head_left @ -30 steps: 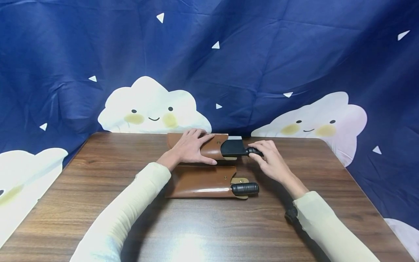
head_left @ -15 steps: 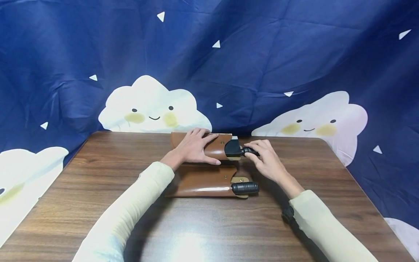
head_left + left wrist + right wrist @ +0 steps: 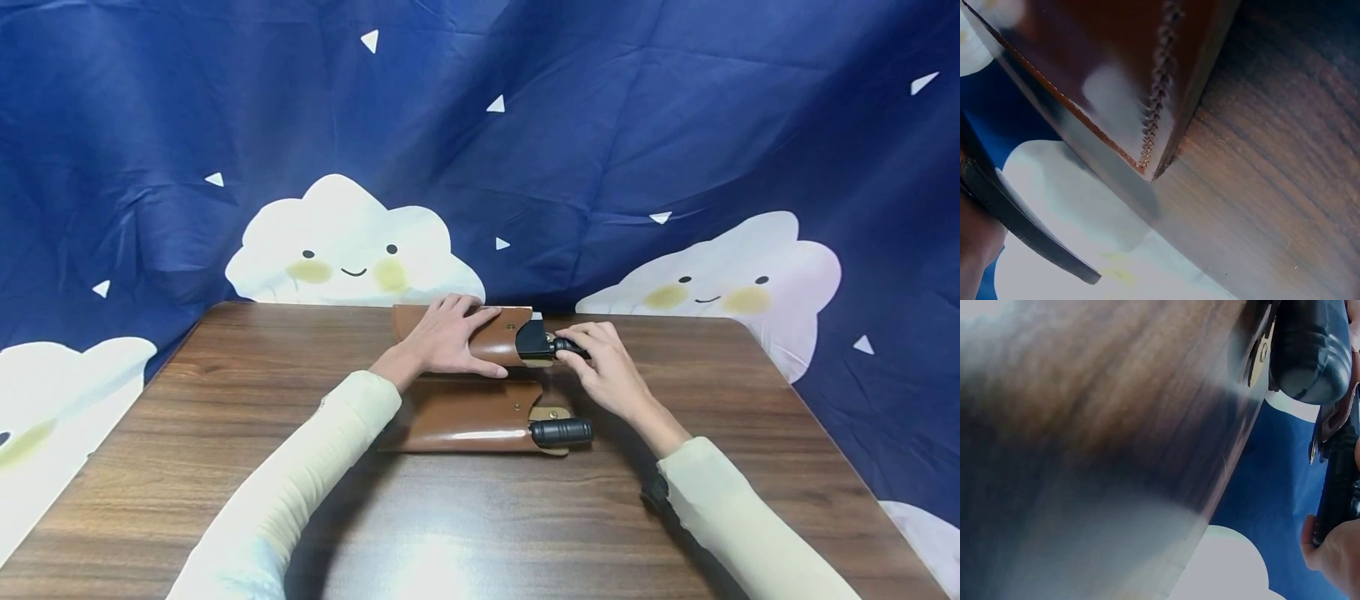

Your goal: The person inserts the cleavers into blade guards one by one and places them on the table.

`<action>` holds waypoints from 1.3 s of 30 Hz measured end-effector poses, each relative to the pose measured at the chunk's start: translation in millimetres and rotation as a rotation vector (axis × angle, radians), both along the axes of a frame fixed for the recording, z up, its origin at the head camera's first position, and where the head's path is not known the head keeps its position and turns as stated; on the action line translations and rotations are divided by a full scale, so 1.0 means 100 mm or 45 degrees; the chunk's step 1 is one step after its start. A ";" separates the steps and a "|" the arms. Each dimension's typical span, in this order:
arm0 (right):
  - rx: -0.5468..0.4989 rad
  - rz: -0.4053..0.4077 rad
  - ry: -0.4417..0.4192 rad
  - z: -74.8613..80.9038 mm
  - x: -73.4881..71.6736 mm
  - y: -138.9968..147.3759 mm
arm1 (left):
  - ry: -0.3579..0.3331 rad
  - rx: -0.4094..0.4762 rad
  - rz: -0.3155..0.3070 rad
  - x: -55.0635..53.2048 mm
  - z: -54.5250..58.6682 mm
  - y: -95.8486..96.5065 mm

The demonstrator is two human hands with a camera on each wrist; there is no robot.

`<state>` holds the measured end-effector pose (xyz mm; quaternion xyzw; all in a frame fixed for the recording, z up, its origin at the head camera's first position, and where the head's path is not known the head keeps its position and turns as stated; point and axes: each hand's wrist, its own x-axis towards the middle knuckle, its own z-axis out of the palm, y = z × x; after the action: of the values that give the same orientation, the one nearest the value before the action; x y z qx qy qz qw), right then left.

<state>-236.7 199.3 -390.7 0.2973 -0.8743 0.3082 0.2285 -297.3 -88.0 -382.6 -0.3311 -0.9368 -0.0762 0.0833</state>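
Near the table's back edge lies a brown leather sheath (image 3: 498, 342) with a broad-bladed knife (image 3: 531, 340) mostly inside it; a short stretch of black blade with a bright edge shows at the mouth. My left hand (image 3: 450, 340) rests on this sheath with fingers spread. Thumb and fingers of my right hand (image 3: 609, 367) grip the knife's black handle, also seen in the right wrist view as a ribbed handle (image 3: 1338, 481). In front lies a second brown sheath (image 3: 465, 417), a black handle (image 3: 561, 431) sticking out of it. The left wrist view shows a stitched sheath corner (image 3: 1147, 137).
The wooden table (image 3: 480, 517) carries both sheaths, and its back edge is close behind the far one. A blue cloth (image 3: 540, 150) with clouds hangs behind. The front sheath's tan strap (image 3: 551, 413) has a metal snap.
My right hand has moved left, and the knife sits deeper in the far sheath, with less blade showing. That sheath and my left hand have shifted slightly right. The front sheath stays put.
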 end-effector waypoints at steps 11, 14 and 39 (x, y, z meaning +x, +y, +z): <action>-0.008 0.006 0.016 -0.02 -0.01 0.00 | -0.008 -0.011 0.008 0.01 0.00 0.02; -0.007 0.008 0.031 -0.02 -0.01 -0.01 | -0.003 -0.018 0.010 0.01 0.00 0.02; -0.019 0.022 0.140 0.00 -0.05 -0.06 | 0.022 0.018 0.007 0.01 0.03 0.03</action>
<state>-241.8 193.5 -390.7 0.3196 -0.8555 0.3001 0.2756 -296.6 -84.7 -379.9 -0.3285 -0.9364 -0.0799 0.0938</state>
